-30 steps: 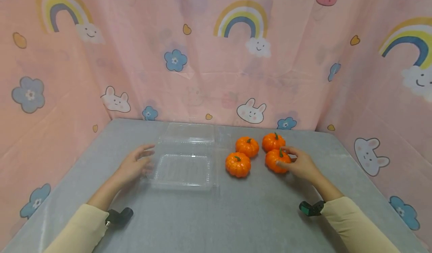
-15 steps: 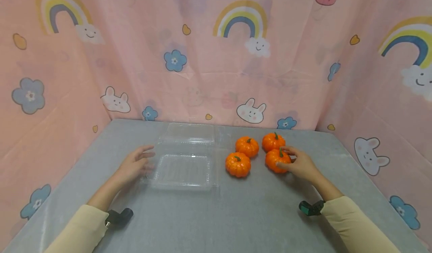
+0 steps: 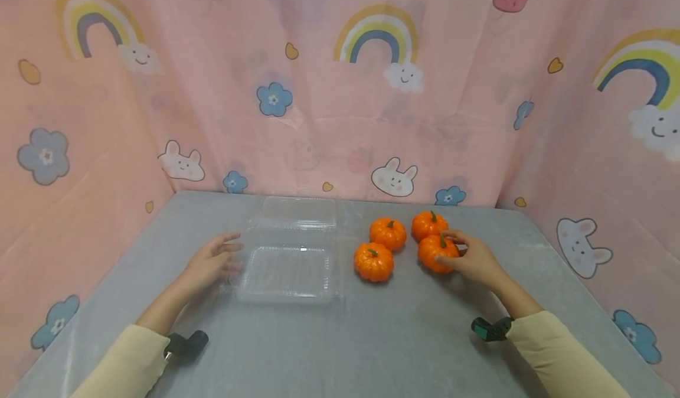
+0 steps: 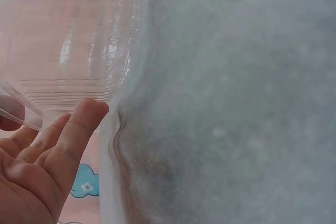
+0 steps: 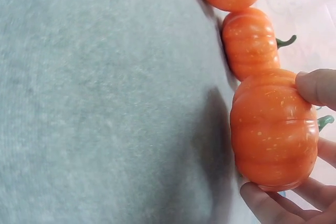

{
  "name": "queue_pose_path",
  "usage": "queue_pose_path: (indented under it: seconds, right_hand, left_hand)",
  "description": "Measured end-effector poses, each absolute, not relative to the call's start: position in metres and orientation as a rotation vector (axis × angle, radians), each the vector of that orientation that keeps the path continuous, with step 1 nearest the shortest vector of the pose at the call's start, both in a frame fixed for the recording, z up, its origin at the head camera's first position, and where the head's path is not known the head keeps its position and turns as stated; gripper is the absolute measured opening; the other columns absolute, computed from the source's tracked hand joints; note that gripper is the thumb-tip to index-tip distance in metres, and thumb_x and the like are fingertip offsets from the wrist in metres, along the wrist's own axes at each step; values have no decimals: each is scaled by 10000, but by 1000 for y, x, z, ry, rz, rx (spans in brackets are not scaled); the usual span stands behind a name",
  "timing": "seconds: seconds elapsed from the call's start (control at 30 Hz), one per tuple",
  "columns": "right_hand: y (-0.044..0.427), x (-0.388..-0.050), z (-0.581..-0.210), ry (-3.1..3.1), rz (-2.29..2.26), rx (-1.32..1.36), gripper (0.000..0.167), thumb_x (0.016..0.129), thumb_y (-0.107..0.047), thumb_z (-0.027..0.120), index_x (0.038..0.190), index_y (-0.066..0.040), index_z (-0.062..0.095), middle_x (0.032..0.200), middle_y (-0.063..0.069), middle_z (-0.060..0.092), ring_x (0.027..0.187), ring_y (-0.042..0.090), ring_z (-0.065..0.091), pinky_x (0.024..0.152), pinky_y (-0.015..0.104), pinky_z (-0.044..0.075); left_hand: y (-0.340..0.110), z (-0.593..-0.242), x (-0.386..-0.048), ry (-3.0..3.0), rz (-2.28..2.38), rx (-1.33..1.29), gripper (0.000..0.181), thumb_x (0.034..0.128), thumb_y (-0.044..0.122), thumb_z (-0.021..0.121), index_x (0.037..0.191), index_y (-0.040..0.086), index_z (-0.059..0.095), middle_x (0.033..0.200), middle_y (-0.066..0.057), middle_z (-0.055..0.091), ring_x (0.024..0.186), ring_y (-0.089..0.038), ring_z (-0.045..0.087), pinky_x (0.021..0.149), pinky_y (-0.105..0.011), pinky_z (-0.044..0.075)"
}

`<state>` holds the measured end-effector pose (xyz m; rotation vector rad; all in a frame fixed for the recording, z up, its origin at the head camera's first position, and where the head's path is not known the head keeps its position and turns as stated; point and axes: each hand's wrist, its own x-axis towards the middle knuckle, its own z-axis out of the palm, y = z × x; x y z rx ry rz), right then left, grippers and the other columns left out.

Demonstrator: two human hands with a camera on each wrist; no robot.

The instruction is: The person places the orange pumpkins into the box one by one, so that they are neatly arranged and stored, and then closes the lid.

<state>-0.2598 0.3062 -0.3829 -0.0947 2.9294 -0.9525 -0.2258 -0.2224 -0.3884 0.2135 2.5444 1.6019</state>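
Note:
In the head view, a small orange pumpkin [image 3: 437, 254] on the right has my right hand [image 3: 475, 260] around it. Thumb and fingers grip its two sides in the right wrist view, and its green stem [image 5: 326, 122] points away from the table. Another pumpkin [image 3: 429, 225] stands just behind it. Two more, a rear pumpkin [image 3: 388, 234] and a front pumpkin [image 3: 374, 262], sit close together to the left. My left hand [image 3: 209, 262] is at the left side of a clear plastic clamshell box [image 3: 287, 299], fingers nearly straight against its wall [image 4: 68, 90] in the left wrist view.
The box's hinged lid [image 3: 297, 212] lies folded back toward the rear of the grey table [image 3: 372, 345]. Pink printed curtains [image 3: 319, 132] enclose the table at the back and both sides. A dark wrist camera [image 3: 188, 345] is strapped on the left arm, another camera [image 3: 490, 329] on the right.
The head view has tilted a little, so the scene sits slightly lower. Both hands keep their places at the box and the pumpkin.

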Motion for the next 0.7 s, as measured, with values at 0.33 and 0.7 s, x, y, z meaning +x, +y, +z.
queue_pose_path:
  seconds: [0.33, 0.7]
  right_hand:
    - [302, -256, -369, 2927, -976, -90, 802, 839, -476, 694, 1446, -51, 386, 1448, 271, 420, 1178, 454, 500, 922, 570, 498]
    - [293, -253, -358, 2942, -1022, -100, 794, 835, -480, 700, 1444, -69, 402, 1434, 255, 443, 1153, 435, 512, 883, 495, 546]
  left_hand:
    - [-224, -389, -226, 2535, 1609, 205, 505, 998, 68, 331, 1488, -18, 246, 1453, -322, 386, 1091, -398, 635, 856, -423, 573]
    - [-225, -390, -227, 2526, 1624, 194, 503, 1002, 70, 328, 1491, -12, 244, 1453, -323, 386, 1091, -396, 636, 861, -414, 572]
